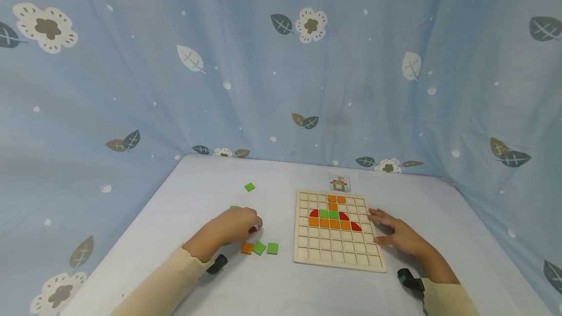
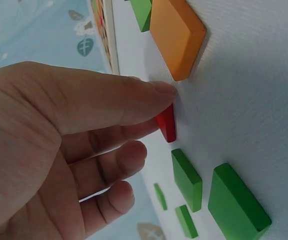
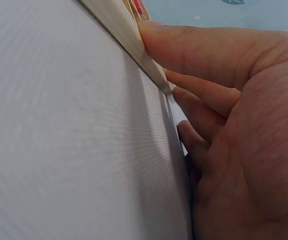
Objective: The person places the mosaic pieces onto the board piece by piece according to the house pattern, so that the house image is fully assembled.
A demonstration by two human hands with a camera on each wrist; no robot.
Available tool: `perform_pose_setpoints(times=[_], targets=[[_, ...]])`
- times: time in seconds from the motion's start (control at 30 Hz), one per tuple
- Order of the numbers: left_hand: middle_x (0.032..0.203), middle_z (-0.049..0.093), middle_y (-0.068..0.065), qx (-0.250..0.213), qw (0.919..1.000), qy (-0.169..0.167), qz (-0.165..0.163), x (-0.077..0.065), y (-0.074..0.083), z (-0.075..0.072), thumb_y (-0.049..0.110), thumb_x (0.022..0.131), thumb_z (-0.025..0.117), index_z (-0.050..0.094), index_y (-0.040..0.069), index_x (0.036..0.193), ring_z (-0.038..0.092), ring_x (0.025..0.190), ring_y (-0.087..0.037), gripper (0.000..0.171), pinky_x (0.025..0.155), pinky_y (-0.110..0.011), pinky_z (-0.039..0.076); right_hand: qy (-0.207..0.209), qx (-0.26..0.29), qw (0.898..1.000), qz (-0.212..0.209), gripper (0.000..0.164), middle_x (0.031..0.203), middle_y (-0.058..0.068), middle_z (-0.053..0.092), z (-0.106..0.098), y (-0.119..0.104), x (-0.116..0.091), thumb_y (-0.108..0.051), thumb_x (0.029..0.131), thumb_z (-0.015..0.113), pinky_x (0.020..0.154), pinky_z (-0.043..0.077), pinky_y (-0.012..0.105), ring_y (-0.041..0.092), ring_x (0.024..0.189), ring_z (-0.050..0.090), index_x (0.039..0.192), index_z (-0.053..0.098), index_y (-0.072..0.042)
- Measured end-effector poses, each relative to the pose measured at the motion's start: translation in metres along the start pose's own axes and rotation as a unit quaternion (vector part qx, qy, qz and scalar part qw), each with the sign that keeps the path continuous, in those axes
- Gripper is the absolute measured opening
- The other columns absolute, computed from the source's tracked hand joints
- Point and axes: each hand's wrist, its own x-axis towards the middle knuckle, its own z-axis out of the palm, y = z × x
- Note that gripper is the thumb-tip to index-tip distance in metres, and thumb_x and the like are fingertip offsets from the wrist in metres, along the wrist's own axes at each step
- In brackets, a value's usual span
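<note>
Left of the board, my left hand point(image 1: 233, 226) is low over the table with a red tile point(image 2: 168, 126) between thumb and index finger. Its other fingers are loosely bent, and the tile is partly hidden by the thumb. An orange tile point(image 1: 247, 248) and two green tiles point(image 1: 272, 248) lie just in front of that hand. My right hand point(image 1: 397, 234) rests at the right edge of the wooden grid board point(image 1: 318, 252), thumb and fingertips touching its side. On the board, red, green and orange pieces point(image 1: 335, 224) form a figure.
A small pattern card point(image 1: 340, 183) lies behind the board. One green tile point(image 1: 250, 187) is farther back on the white table point(image 1: 210, 174); more green tiles point(image 2: 186, 180) lie near the left hand. A blue patterned curtain point(image 1: 246, 87) closes off the back and sides.
</note>
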Motion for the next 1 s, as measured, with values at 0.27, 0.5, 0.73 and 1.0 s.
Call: perform_pose_setpoints(times=[0.27,0.5,0.73,1.0], targets=[[0.094,0.062,0.005,-0.012,0.9999,-0.005,-0.010,-0.0004,-0.0022,0.0007,0.000,0.083,0.071,0.074,0.017,0.108,0.052,0.078,-0.010,0.030,0.077,-0.030,0.050,0.000,0.005,1.000,0.004,0.075,0.152,0.022,0.031,-0.0017,-0.0017,-0.0015,-0.032,0.074,0.081,0.103,0.013,0.070,0.049,0.140,0.016,0.137,0.054,-0.002],[0.084,0.059,0.008,-0.007,0.9995,0.019,0.024,0.0052,-0.0048,0.0051,0.013,0.084,0.076,0.073,0.016,0.101,0.049,0.073,-0.009,0.018,0.071,-0.028,0.048,0.000,0.006,1.000,-0.005,0.073,0.152,0.022,0.031,-0.0015,-0.0001,-0.0012,-0.032,0.075,0.081,0.103,0.014,0.070,0.049,0.140,0.016,0.137,0.055,-0.002],[0.079,0.054,0.010,-0.027,0.9996,0.005,0.011,0.0033,-0.0026,0.0070,0.022,0.084,0.078,0.070,0.019,0.095,0.049,0.070,-0.010,0.014,0.066,-0.026,0.046,-0.003,0.009,1.000,-0.012,0.073,0.152,0.023,0.031,-0.0011,-0.0018,-0.0023,-0.032,0.076,0.081,0.103,0.014,0.071,0.050,0.139,0.016,0.137,0.054,-0.001],[0.075,0.050,0.010,-0.036,0.9993,0.012,0.008,0.0046,-0.0021,0.0078,0.016,0.087,0.074,0.067,0.017,0.093,0.047,0.069,-0.010,0.009,0.063,-0.025,0.044,-0.006,0.016,1.000,-0.005,0.072,0.153,0.022,0.030,-0.0023,-0.0026,-0.0010,-0.029,0.076,0.080,0.103,0.013,0.071,0.049,0.140,0.014,0.137,0.054,-0.001]])
